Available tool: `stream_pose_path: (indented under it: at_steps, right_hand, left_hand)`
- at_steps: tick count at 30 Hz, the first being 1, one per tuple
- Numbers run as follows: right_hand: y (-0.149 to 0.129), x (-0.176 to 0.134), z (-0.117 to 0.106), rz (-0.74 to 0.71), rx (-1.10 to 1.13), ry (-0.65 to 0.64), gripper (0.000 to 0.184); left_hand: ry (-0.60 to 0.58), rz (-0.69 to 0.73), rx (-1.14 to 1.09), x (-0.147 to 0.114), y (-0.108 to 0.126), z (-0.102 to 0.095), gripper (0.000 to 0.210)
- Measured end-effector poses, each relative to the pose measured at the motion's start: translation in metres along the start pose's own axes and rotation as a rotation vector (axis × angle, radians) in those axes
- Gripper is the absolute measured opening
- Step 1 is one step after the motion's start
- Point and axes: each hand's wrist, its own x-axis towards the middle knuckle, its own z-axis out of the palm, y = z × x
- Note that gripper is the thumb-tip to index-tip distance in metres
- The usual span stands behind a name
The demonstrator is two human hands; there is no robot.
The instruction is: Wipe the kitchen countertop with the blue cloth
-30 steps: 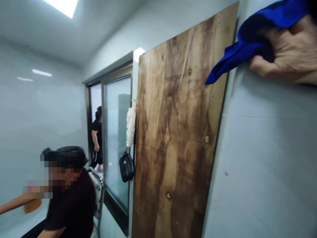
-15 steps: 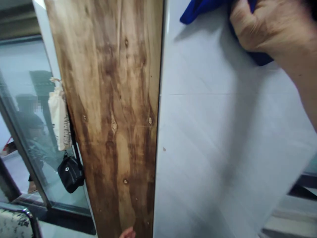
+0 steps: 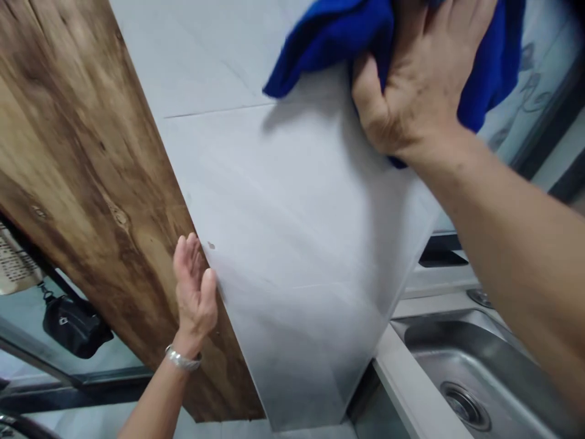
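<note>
My right hand [image 3: 420, 85] presses a blue cloth [image 3: 338, 36] against the pale tiled wall [image 3: 292, 201], high in the view. Folds of the cloth stick out on both sides of the hand, and its fingertips are cut off by the top edge. Lower and to the left, my left hand [image 3: 194, 286] is raised in front of the brown wood-grain panel [image 3: 114, 183]. Its fingers are stretched out with nothing in them. I cannot tell whether it touches the panel. A silvery bracelet [image 3: 183, 358] circles that wrist.
A steel sink [image 3: 457, 347] set in a white counter [image 3: 406, 378] stands at the lower right. On the left a black bag [image 3: 75, 326] and a printed cream bag [image 3: 16, 259] hang beside the panel. Glass with a dark frame [image 3: 548, 122] lies at the right.
The view has turned right and down, bringing in the sink. My left hand has risen from the bottom edge into full view. The cloth, still under my right hand, now shows more.
</note>
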Motion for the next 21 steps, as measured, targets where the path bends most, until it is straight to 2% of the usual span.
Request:
stream_pose_path:
  at_steps: [4,6,8,11,16,19,21]
  right_hand:
    - [-0.012,-0.052,0.003,0.010,0.085,0.016,0.070]
    - [-0.019,-0.079,0.006,0.005,0.134,0.031,0.069]
    - [-0.029,-0.103,0.008,0.016,0.156,0.023,0.069]
    - [-0.050,-0.133,0.007,0.062,0.161,0.000,0.068]
    - [-0.079,-0.163,0.006,0.056,0.213,-0.028,0.066]
    - [-0.086,-0.174,0.007,0.053,0.223,-0.021,0.064]
    - [-0.088,-0.184,0.008,0.058,0.212,0.006,0.061]
  left_hand:
    - [0.148,0.116,0.334,0.003,-0.003,0.040,0.075]
    - [0.239,0.084,0.396,0.000,-0.005,0.051,0.074]
    - [0.253,-0.003,0.373,-0.001,-0.005,0.056,0.072]
    - [0.196,-0.134,0.341,0.000,0.000,0.056,0.069]
    - [0.139,-0.225,0.384,-0.002,0.008,0.046,0.053]
    - [0.084,-0.310,0.391,-0.028,0.018,0.037,0.046]
    - [0.044,-0.379,0.388,-0.063,0.029,0.029,0.045]
